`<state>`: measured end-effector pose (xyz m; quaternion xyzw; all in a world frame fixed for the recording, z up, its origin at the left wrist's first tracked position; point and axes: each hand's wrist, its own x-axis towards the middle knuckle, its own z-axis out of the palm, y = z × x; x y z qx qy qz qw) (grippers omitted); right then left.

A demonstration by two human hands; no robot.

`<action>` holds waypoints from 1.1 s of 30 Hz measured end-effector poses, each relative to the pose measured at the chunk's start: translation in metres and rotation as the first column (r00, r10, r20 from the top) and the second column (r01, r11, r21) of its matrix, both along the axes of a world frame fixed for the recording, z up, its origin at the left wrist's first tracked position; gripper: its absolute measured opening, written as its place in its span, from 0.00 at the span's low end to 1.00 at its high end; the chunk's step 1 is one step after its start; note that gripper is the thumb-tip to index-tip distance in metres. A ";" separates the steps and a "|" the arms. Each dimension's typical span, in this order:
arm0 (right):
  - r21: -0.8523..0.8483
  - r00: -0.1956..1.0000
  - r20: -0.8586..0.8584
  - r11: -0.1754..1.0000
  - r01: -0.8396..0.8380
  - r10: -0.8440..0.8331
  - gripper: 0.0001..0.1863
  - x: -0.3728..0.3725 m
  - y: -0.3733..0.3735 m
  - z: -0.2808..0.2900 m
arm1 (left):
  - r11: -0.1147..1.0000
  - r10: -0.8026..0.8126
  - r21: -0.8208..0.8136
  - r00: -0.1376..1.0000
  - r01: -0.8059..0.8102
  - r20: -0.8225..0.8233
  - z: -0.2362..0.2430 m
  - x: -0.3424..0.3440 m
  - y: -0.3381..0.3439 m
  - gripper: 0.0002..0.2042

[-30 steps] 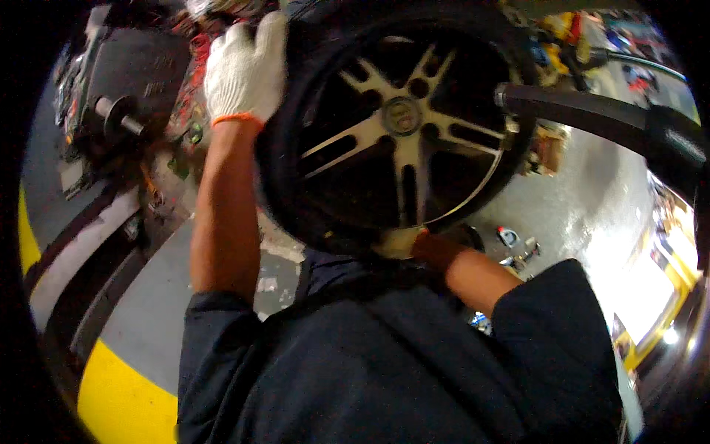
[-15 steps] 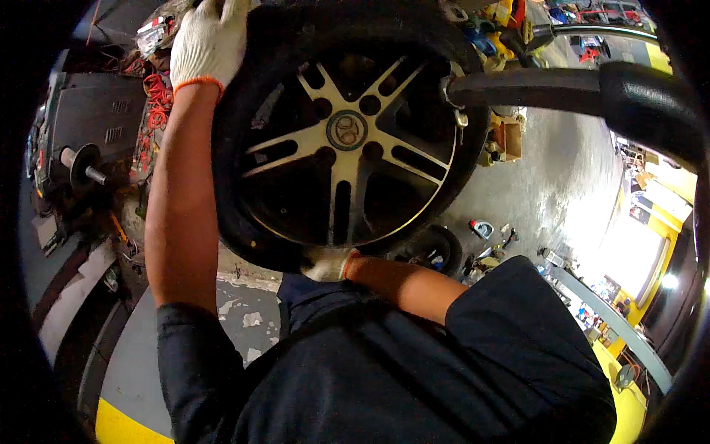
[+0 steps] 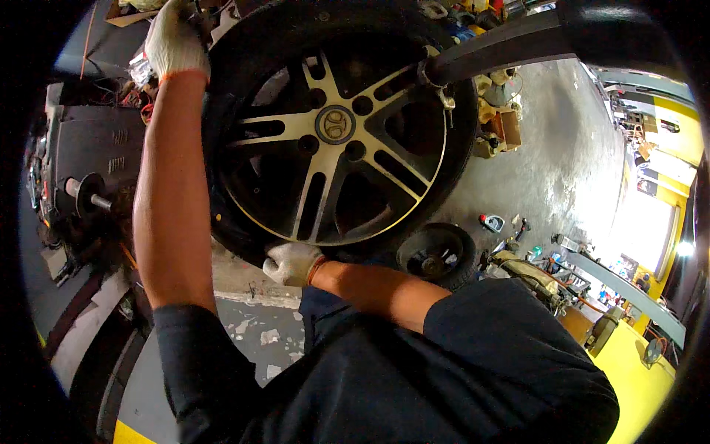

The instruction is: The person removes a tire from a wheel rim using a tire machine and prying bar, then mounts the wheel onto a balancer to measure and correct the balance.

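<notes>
A car wheel with silver spokes on dark gaps [image 3: 336,124] lies face up before me, ringed by a black tyre [image 3: 460,152]. A thick black machine arm [image 3: 503,55] reaches in from the upper right, its metal head at the rim's edge. My left hand [image 3: 176,46], in a white knit glove with an orange cuff, is curled beside the tyre's far left edge; a dark piece shows at its fingers, partly cut off. My right hand [image 3: 292,263], gloved alike, is closed in a fist against the tyre's near edge; what it grips, if anything, is hidden.
Another wheel [image 3: 436,254] lies on the floor right of the tyre. Beyond it are a white and red bottle [image 3: 491,223] and a cardboard box [image 3: 509,127]. A dark machine body with a protruding shaft [image 3: 97,198] stands at the left. Cluttered shelving lines the right.
The wheel has turned clockwise. My right hand has shifted left along the tyre's near edge, its curled fingers now showing. The left hand appears lower and farther left; the whole view has also shifted.
</notes>
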<state>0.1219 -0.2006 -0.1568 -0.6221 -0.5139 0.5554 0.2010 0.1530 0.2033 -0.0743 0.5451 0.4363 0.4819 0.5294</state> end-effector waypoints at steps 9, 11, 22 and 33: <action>0.439 0.917 0.222 0.873 0.210 -0.332 0.18 -0.035 0.040 0.023 | 0.811 0.580 -0.126 0.813 -0.571 0.048 -0.046 -0.193 -0.292 0.12; 0.496 0.874 0.244 0.828 0.260 -0.420 0.17 -0.053 0.048 0.008 | 0.738 0.647 -0.205 0.760 -0.643 -0.058 -0.065 -0.216 -0.359 0.11; 0.265 0.802 0.083 0.763 -0.590 0.591 0.28 0.024 0.030 0.165 | 0.550 0.574 -0.589 0.780 -0.592 -0.248 -0.119 -0.135 -0.425 0.28; 0.183 0.097 0.165 0.127 0.975 -0.982 0.11 0.397 -0.321 0.046 | 0.571 0.349 -0.135 0.388 -0.810 -0.853 -0.048 -0.069 -0.344 0.36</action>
